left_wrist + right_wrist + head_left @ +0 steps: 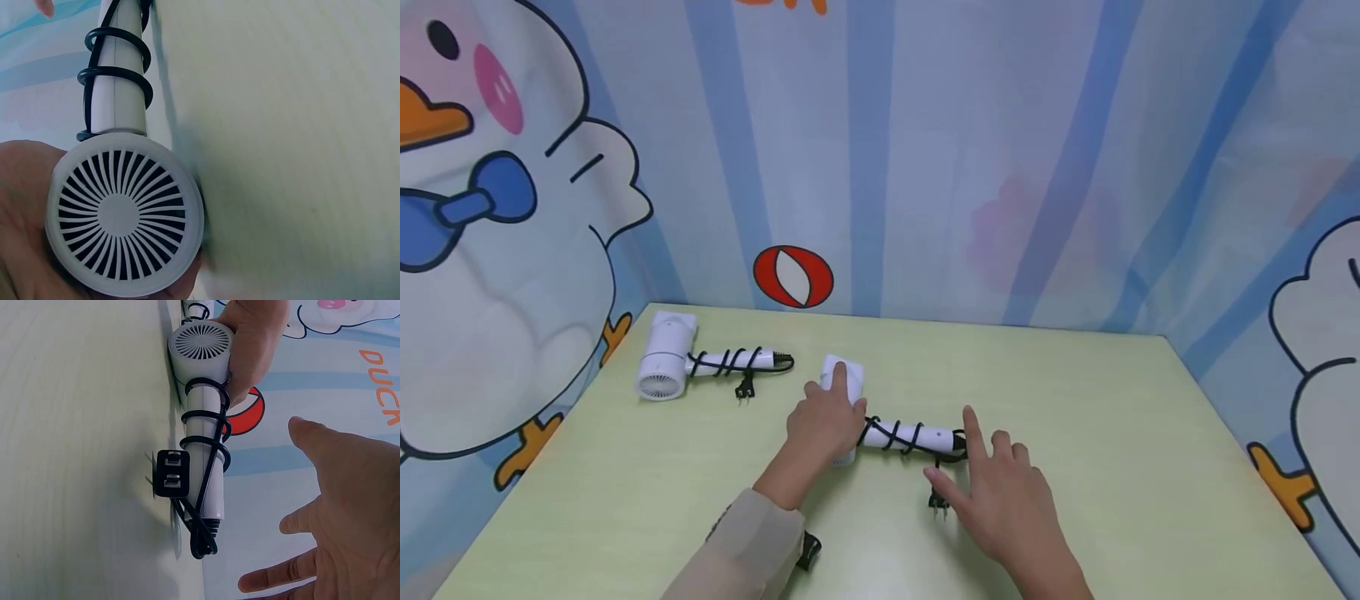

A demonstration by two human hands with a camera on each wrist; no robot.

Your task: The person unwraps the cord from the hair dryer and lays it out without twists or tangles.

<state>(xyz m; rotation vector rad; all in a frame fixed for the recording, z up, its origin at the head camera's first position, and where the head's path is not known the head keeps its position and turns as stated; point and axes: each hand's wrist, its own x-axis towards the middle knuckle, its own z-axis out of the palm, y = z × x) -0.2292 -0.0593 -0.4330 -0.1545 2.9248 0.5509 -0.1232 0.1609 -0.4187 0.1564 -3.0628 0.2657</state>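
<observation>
A white hair dryer (917, 437) lies on the table with its black cord wound round the handle, which points right. My left hand (823, 421) grips its barrel from above, the index finger stretched along the nozzle. In the left wrist view the round air-intake grille (119, 214) faces the camera, with the palm beside it. My right hand (1003, 492) hovers by the handle's end, fingers spread and holding nothing. The two-pin plug (172, 474) hangs beside the handle. A second white hair dryer (666, 350), also cord-wrapped, lies at the back left.
The pale green table (1120, 433) meets a blue striped backdrop (940, 167) along its back edge. Cartoon ducks (497, 333) are printed on the cloth at both sides. A small black piece (808, 552) shows beside the left sleeve.
</observation>
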